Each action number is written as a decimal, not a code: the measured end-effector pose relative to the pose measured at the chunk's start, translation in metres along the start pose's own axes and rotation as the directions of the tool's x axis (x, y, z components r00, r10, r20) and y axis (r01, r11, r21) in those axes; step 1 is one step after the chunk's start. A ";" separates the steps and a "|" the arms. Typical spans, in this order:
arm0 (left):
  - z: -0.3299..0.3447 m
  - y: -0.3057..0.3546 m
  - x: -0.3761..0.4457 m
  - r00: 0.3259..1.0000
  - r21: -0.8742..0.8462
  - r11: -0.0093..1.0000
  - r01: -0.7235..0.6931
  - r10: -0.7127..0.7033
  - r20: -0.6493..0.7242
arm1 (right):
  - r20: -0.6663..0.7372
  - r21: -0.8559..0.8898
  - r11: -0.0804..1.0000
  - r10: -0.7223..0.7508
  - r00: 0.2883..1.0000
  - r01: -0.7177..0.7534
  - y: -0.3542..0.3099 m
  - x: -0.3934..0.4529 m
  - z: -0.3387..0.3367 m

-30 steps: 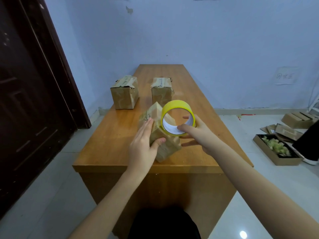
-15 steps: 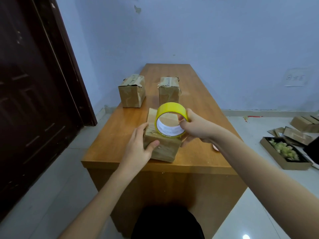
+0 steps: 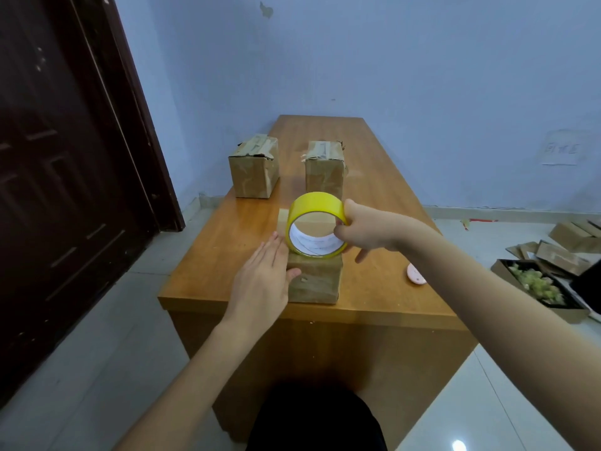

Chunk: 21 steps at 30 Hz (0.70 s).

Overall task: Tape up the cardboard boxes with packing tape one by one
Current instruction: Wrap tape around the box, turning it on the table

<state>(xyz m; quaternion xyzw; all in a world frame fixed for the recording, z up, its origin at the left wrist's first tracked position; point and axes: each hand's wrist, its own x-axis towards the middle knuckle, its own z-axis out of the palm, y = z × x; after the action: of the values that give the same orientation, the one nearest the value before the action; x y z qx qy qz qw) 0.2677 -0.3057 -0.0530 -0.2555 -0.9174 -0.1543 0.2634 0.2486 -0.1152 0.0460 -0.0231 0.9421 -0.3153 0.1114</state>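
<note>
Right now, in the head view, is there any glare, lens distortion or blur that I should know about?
Head view: bright glare spot on the floor tile at the bottom; wide-angle lens bends the door frame; the paper on the wall is too blurry to read; the tape roll and the near box look reasonably sharp.

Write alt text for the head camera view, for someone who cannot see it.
A person's right hand holds a yellow tape roll over a small cardboard box at a wooden table's near edge, while the left hand rests flat against the box's side. Two more boxes stand farther back.
</note>
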 end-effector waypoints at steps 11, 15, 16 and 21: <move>0.003 -0.001 0.002 0.999 -0.017 1.000 0.006 -0.006 0.033 | -0.239 0.204 0.975 -0.033 0.970 0.083 0.023 -0.002 0.012; 0.003 0.002 0.003 0.999 -0.004 1.000 0.000 0.000 0.034 | -0.342 0.384 0.914 0.010 0.940 0.130 0.034 -0.004 0.031; 0.002 0.002 0.004 0.999 0.006 1.000 -0.013 0.013 0.035 | -0.336 0.376 0.916 -0.005 0.942 0.139 0.034 -0.005 0.029; 0.000 0.003 0.003 0.999 0.029 1.000 -0.001 0.000 0.041 | -0.281 0.240 0.964 -0.041 0.959 0.111 0.032 -0.008 0.005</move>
<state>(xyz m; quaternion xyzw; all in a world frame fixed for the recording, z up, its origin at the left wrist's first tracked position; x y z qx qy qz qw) 0.2673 -0.3021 -0.0507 -0.2548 -0.9247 -0.1356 0.2483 0.2582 -0.0921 0.0245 -0.0014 0.8988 -0.4374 -0.0301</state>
